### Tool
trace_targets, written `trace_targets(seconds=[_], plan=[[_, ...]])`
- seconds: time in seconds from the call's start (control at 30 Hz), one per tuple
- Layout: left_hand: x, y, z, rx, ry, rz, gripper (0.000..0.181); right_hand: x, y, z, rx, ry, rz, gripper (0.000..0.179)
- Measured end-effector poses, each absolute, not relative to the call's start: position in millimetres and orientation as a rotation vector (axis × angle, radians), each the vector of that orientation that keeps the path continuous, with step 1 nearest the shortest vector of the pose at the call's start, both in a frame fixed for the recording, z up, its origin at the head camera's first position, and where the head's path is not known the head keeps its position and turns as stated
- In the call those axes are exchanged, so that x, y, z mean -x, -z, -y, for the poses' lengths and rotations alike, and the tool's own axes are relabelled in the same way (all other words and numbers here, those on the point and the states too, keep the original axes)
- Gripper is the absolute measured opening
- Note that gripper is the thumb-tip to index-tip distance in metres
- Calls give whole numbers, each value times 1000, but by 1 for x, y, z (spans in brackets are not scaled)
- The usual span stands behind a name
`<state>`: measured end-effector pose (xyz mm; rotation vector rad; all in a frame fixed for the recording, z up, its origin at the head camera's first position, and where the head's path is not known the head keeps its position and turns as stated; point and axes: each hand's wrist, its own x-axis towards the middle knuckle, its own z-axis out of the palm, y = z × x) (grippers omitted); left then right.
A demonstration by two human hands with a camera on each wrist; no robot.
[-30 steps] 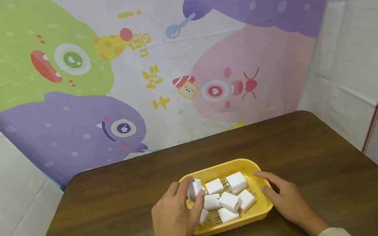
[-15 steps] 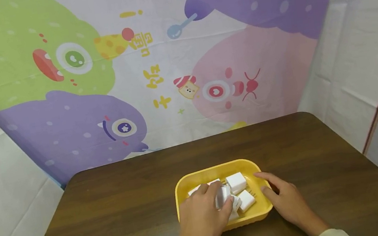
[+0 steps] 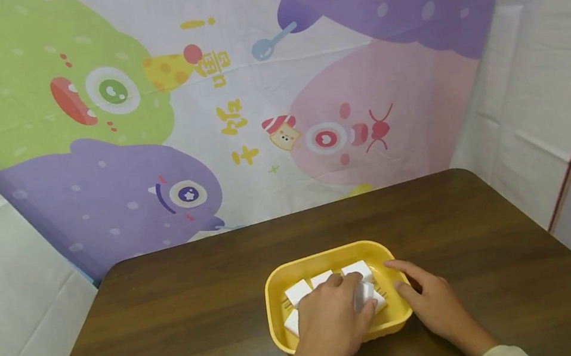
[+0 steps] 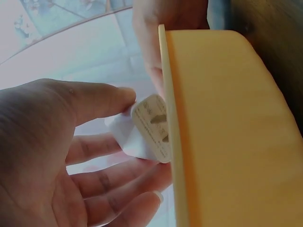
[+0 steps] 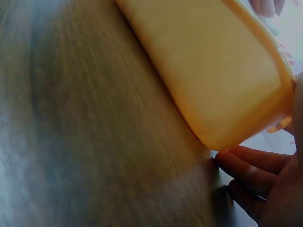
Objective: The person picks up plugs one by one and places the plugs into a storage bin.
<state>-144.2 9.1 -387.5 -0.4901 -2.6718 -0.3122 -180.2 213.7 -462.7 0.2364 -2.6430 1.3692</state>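
Note:
Over the right half of a yellow plastic basket (image 3: 389, 328), my left hand (image 3: 331, 319) pinches a white charger plug (image 3: 364, 295) between thumb and fingers. In the left wrist view this plug (image 4: 151, 127) turns its printed prong face towards the basket's side. Other white charger plugs (image 3: 297, 292) lie loose in the basket, some with metal prongs showing; my left hand covers several. My right hand (image 3: 434, 303) holds the basket's right end, thumb and index finger over the rim. From the right wrist, other fingers (image 5: 246, 168) touch the basket's outer lower corner.
The basket stands on a dark brown wooden table (image 3: 189, 311) with rounded back corners. Behind it hangs a cloth backdrop (image 3: 255, 194) with cartoon monsters. Pale sheeting (image 3: 513, 100) closes off both sides.
My left hand has moved right across the basket with a charger plug in its fingers, uncovering plugs at the left end. My right hand has stayed at the basket's right end.

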Motion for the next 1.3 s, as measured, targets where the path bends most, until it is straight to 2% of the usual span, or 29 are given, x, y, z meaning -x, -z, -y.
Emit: trace_targets(seconds=[0.17, 0.6, 1.3], plan=[[146, 389, -15, 498, 342, 2618, 35, 181, 464, -213, -236, -1352, 2636, 33], [143, 392, -11, 490, 420, 2542, 19, 180, 462, -211, -217, -1316, 2634, 33], [130, 388, 41, 345, 429, 2486, 11, 180, 461, -211, -234, -1351, 2656, 35]])
